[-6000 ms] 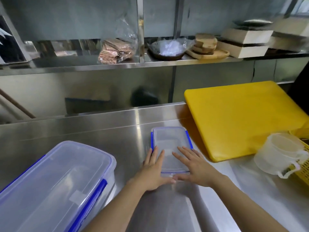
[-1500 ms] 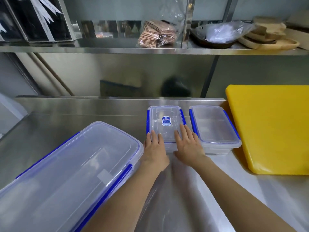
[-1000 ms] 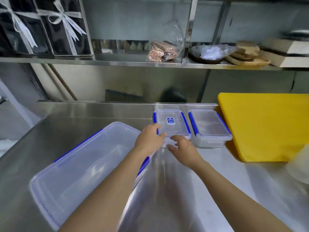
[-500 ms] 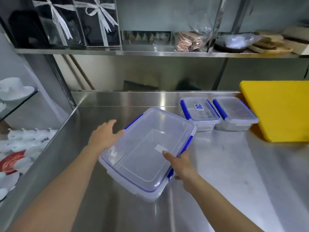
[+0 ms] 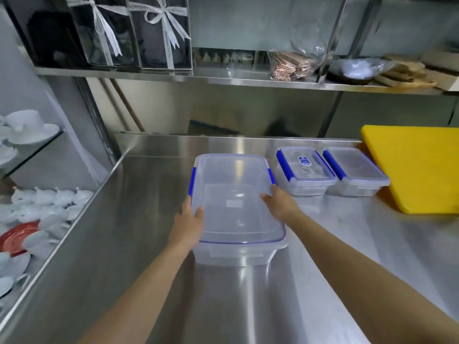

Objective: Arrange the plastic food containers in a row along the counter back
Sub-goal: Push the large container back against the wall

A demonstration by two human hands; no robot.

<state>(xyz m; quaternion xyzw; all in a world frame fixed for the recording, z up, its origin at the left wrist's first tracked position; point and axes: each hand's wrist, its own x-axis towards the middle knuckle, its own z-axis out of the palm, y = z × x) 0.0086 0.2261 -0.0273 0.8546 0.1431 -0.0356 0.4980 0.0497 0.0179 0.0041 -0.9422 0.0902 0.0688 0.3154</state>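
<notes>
The left hand [image 5: 187, 223] and right hand [image 5: 280, 204] clasp the large container [image 5: 236, 202] by its long sides (lid on), probably to keep it square beside the two small containers [image 5: 305, 170].

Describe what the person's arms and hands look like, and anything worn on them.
Both arms are bare along the whole visible length: no sleeves come into view. The left hand and right hand wear no gloves, and no rings, watch or bracelets show on either wrist. No markings can be seen. Fingernail detail is too small to tell.
</notes>
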